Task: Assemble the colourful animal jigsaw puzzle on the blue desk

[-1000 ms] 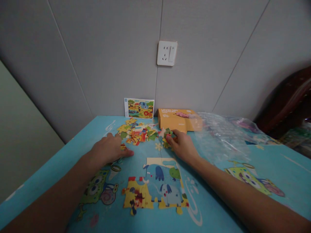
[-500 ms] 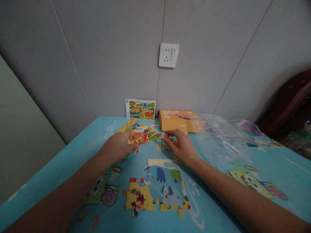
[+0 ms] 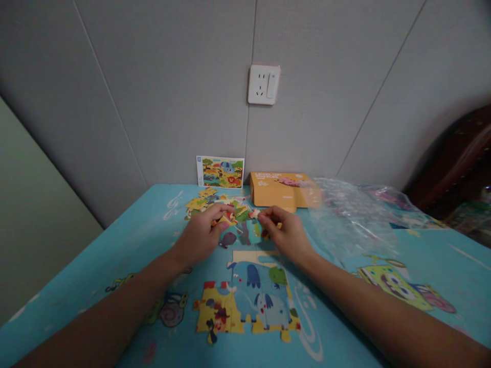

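My left hand [image 3: 201,232] is closed around a few yellow and red puzzle pieces [image 3: 227,219], just over the near side of the loose pile. To its right, my right hand [image 3: 287,232] has thumb and fingers pinched together at a pale puzzle piece [image 3: 253,213] on the pile's edge. Other pieces lie partly hidden beneath its palm. Nearer to me, a partly joined puzzle [image 3: 251,291] lies flat, showing two blue elephants on a yellow ground. Behind my left hand, more loose puzzle pieces [image 3: 195,203] are heaped.
A picture card [image 3: 220,172] leans on the wall beside an orange puzzle box [image 3: 278,191]. Clear plastic wrapping [image 3: 353,214] spreads over the right side of the blue cartoon-printed tablecloth [image 3: 126,240]. A white socket [image 3: 264,85] is set in the wall.
My left hand has moved right and slightly toward me, lifting pieces from the pile. The right thumb and fingers have drawn closer together. The joined puzzle stays put.
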A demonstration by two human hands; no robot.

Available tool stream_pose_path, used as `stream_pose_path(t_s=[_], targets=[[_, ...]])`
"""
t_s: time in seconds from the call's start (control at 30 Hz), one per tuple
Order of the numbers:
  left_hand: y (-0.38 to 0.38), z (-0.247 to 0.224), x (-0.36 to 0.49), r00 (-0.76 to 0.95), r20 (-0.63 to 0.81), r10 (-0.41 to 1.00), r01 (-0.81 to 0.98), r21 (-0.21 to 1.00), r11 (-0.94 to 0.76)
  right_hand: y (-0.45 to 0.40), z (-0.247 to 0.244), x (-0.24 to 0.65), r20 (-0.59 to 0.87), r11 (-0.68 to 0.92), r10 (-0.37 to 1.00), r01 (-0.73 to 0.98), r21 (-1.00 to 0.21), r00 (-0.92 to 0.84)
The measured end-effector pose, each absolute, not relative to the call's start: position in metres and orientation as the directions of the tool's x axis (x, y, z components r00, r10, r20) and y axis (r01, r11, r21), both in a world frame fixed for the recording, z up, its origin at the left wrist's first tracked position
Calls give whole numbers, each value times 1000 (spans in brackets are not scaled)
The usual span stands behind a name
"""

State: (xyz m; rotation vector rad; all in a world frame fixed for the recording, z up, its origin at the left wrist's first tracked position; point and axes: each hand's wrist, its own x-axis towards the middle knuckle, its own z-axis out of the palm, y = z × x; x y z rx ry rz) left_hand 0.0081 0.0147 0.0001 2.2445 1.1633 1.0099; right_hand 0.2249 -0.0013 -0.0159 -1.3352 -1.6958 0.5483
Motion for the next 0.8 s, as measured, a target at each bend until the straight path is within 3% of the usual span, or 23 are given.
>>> stream_pose_path(t_s=[0.17,0.3,0.4,0.5,0.63,0.73,0.8], targets=[[20,-2,7,318,382,868,524,692,-497,13,-16,242,319,119,932,686,-717,171],[22,-7,6,291,370,882,512,719,-471,23,-24,250,311,59,940,834,-548,138],[21,-5,7,297,423,856,539,666,-516,25,-28,251,423,75,898,905,-419,121],[17,-1,8,379,474,795,545,580,-606,18,-23,245,533,266,846,854,-448,16],[11,1,13,522,540,660,423,508,-750,-2,-9,229,526,643,758,582,-498,-386],[10,1,13,573,533,623,372,508,-777,-12,-5,220,513,717,697,492,-494,-501],[13,1,11,519,525,675,438,515,-737,-11,-5,221,538,678,730,548,-489,-422]])
